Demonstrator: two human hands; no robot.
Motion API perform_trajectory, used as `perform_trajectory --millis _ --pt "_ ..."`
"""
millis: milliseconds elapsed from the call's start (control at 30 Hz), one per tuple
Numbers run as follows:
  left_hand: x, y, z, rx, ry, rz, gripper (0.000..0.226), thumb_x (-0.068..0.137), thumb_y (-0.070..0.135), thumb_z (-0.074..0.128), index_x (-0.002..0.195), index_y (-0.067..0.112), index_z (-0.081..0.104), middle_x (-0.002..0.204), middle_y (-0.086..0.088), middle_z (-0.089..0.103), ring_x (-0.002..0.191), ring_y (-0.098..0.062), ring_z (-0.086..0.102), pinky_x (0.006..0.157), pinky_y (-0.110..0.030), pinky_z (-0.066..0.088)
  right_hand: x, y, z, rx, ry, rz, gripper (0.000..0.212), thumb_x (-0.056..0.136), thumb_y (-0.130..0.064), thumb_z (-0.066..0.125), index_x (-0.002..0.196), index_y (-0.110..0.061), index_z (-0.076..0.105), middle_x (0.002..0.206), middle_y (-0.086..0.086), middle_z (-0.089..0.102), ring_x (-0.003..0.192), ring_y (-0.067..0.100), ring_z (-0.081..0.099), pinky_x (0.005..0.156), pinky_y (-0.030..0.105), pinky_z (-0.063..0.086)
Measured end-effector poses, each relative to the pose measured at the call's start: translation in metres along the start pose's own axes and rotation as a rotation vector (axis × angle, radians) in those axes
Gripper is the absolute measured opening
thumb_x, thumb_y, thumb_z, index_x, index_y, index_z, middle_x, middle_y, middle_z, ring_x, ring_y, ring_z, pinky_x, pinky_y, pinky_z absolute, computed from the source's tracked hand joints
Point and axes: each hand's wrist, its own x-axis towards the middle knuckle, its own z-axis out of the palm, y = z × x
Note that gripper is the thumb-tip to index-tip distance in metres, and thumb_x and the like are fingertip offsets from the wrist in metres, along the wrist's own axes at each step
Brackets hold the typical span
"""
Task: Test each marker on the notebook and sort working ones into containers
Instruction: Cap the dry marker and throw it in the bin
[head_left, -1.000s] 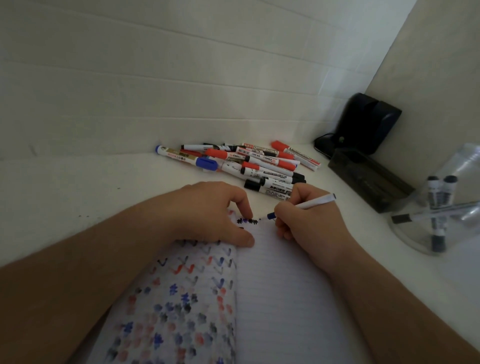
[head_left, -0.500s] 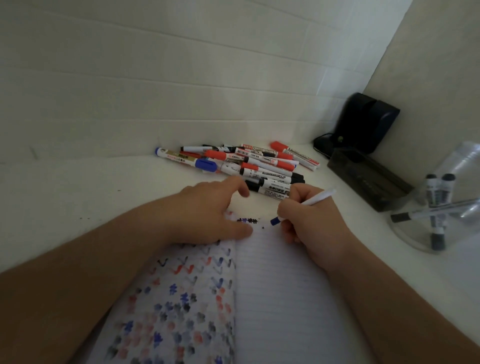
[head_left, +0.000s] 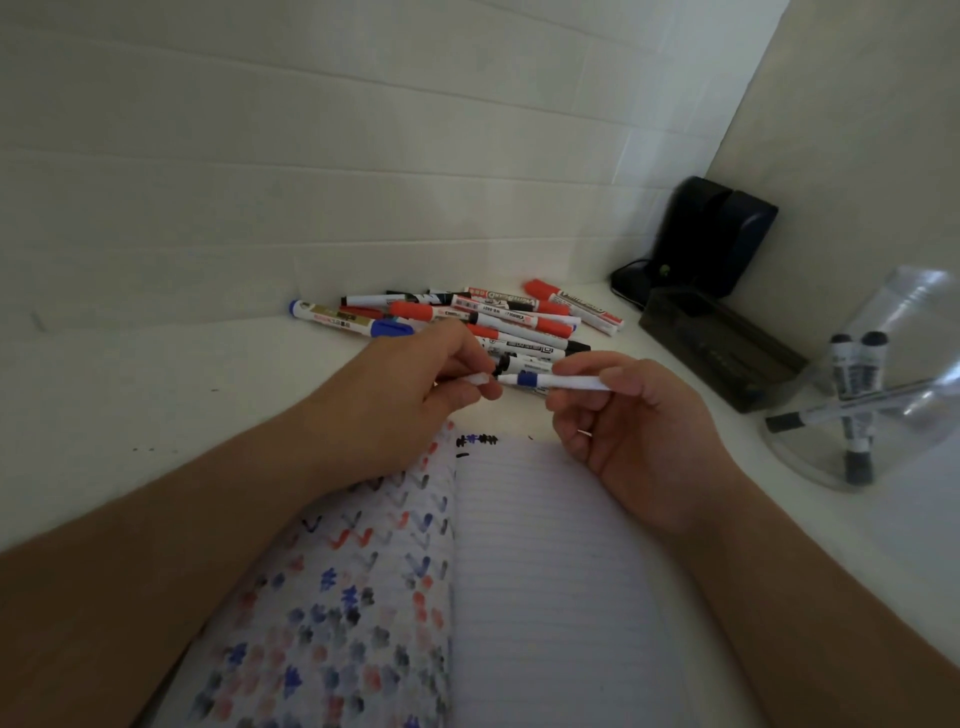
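Marker (head_left: 563, 382) gripped in right hand (head_left: 639, 436), left hand (head_left: 415, 395) pinching its cap (head_left: 480, 379)

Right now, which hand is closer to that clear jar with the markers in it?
The right hand. It holds a blue marker above the notebook, with the clear jar off to its right. The left hand, pinching the cap, is farther away.

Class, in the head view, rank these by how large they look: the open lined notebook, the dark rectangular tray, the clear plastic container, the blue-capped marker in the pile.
1. Open lined notebook, though it lies nearest the camera.
2. Clear plastic container and dark rectangular tray: look alike, unranked.
3. Blue-capped marker.
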Motion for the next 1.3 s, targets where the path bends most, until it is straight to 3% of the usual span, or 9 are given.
perform_trajectory --millis 167,333,433,667,1000,1100,1167,1233,1300 --pt "0.000 0.001 0.001 0.075 0.018 0.025 0.016 0.101 0.020 0.062 0.110 0.033 0.061 0.096 0.032 0.065 0.094 0.026 0.054 0.073 0.003 0.040 0.003 0.004 0.002 -0.094 0.047 -0.013 0.033 0.088 -0.009 0.047 0.088 -0.012 0.080 0.082 0.015 0.072 0.070 0.021 0.059 0.065 0.032 0.046" --pt "0.001 -0.001 0.001 0.162 0.042 0.048 0.013 0.099 0.030 0.063 0.108 0.040 0.065 0.092 0.023 0.066 0.090 0.011 0.057 0.070 -0.002 0.039 0.002 0.004 0.007 -0.183 0.075 -0.045 0.033 0.095 -0.008 0.047 0.090 -0.013 0.079 0.087 0.019 0.074 0.068 0.023 0.060 0.064 0.032 0.049" --pt "0.002 0.000 0.000 0.120 0.136 0.066 0.012 0.096 0.030 0.069 0.102 0.041 0.070 0.083 0.025 0.064 0.084 0.013 0.057 0.069 -0.001 0.038 0.000 0.003 0.012 -0.215 0.097 -0.062 0.021 0.104 -0.009 0.051 0.093 -0.013 0.068 0.096 0.023 0.076 0.067 0.024 0.062 0.064 0.033 0.051" --pt "0.003 0.001 -0.004 -0.083 0.160 0.054 0.021 0.094 0.021 0.071 0.101 0.041 0.073 0.083 0.024 0.073 0.081 0.007 0.065 0.071 -0.004 0.044 -0.006 -0.003 0.016 -0.302 0.123 -0.122 0.015 0.103 -0.019 0.060 0.091 -0.014 0.066 0.100 0.018 0.079 0.068 0.021 0.063 0.058 0.028 0.046" --pt "0.006 0.009 -0.001 0.033 0.295 0.150 0.018 0.091 0.014 0.075 0.106 0.024 0.080 0.088 0.033 0.062 0.088 0.021 0.058 0.079 0.001 0.039 -0.010 -0.007 0.025 -0.337 0.153 -0.168 0.019 0.103 -0.019 0.061 0.085 -0.020 0.068 0.099 0.015 0.080 0.068 0.021 0.064 0.062 0.029 0.048" --pt "0.004 0.013 -0.002 0.008 0.300 0.129 0.017 0.092 0.013 0.074 0.102 0.027 0.079 0.086 0.028 0.065 0.084 0.017 0.060 0.073 0.000 0.039 -0.012 -0.009 0.031 -0.365 0.183 -0.181 0.023 0.104 -0.020 0.062 0.083 -0.024 0.071 0.094 0.013 0.080 0.067 0.020 0.065 0.060 0.028 0.048" --pt "-0.001 0.019 0.001 -0.006 0.286 0.132 0.020 0.092 0.017 0.075 0.097 0.037 0.076 0.082 0.021 0.071 0.081 0.004 0.065 0.068 -0.006 0.044 -0.017 -0.014 0.030 -0.402 0.202 -0.192 0.032 0.104 -0.019 0.063 0.073 -0.027 0.070 0.082 0.009 0.077 0.063 0.018 0.062 0.057 0.027 0.046" --pt "-0.008 0.032 0.004 -0.057 0.263 0.121 0.018 0.091 0.022 0.075 0.092 0.040 0.075 0.079 0.011 0.074 0.074 -0.010 0.067 0.062 -0.018 0.050 -0.030 -0.028 0.028 -0.426 0.205 -0.214 0.034 0.100 -0.016 0.068 0.067 -0.026 0.069 0.068 0.007 0.068 0.058 0.018 0.056 0.054 0.027 0.041" --pt "-0.012 0.055 0.007 -0.100 0.194 0.114 0.013 0.091 0.024 0.075 0.090 0.037 0.076 0.077 0.009 0.074 0.067 -0.011 0.065 0.060 -0.018 0.050 -0.054 -0.045 0.016 -0.447 0.229 -0.265 0.029 0.095 -0.011 0.074 0.069 -0.023 0.069 0.062 0.007 0.061 0.055 0.017 0.052 0.051 0.026 0.039"
